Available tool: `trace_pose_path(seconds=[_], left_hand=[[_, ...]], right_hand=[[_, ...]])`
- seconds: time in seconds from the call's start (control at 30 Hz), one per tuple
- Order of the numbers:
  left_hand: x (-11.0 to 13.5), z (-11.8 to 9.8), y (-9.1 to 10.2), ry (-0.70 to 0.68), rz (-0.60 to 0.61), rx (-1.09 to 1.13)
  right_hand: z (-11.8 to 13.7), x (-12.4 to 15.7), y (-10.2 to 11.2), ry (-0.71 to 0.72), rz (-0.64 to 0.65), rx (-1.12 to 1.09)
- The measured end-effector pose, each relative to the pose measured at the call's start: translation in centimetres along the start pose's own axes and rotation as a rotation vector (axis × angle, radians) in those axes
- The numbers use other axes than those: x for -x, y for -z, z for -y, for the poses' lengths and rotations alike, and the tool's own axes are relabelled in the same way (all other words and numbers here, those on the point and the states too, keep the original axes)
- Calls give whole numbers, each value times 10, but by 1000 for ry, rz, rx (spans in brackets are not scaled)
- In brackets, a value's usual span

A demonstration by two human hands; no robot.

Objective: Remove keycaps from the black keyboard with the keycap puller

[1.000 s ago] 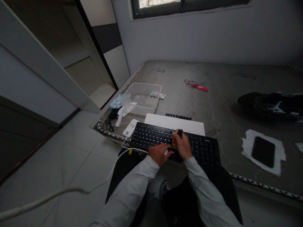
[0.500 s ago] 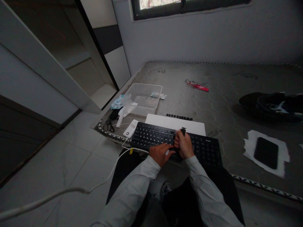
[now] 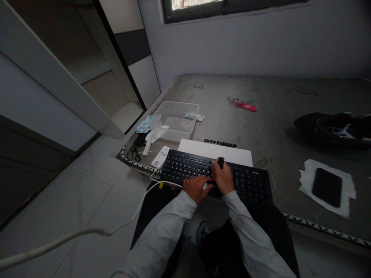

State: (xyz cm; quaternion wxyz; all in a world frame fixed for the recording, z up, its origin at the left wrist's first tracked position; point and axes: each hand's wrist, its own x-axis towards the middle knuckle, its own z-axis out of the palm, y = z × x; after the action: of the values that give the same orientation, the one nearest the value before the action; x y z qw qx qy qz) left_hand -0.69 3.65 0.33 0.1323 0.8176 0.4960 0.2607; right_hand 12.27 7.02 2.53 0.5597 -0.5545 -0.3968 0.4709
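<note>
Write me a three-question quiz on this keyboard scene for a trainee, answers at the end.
1. True or false: the red item lies inside the clear bin.
2. What colour is the gripped object showing at the top of the right hand, above the keyboard?
3. Relative to the white slab, the row of small black pieces lies: A, on its near side; B, on its far side; C, on top of it.

Key: 1 false; 2 black; 3 B.

Home room, likely bedroom: open wardrobe (image 3: 132, 81), window (image 3: 197, 5), tiled floor (image 3: 92, 181), piped mattress-like surface (image 3: 272, 94)
</note>
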Motion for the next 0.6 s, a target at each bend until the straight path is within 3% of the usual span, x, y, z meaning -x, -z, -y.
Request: trace_pose_path(seconds=[0.23,0.6], left_hand=[[5,-3,-1,23,-13,1],[8,-3,-2,-16,-24,-31]], right_hand=[[-1,-5,-2,51,-35,269],[-6,-10,-4,-77,-55,140]])
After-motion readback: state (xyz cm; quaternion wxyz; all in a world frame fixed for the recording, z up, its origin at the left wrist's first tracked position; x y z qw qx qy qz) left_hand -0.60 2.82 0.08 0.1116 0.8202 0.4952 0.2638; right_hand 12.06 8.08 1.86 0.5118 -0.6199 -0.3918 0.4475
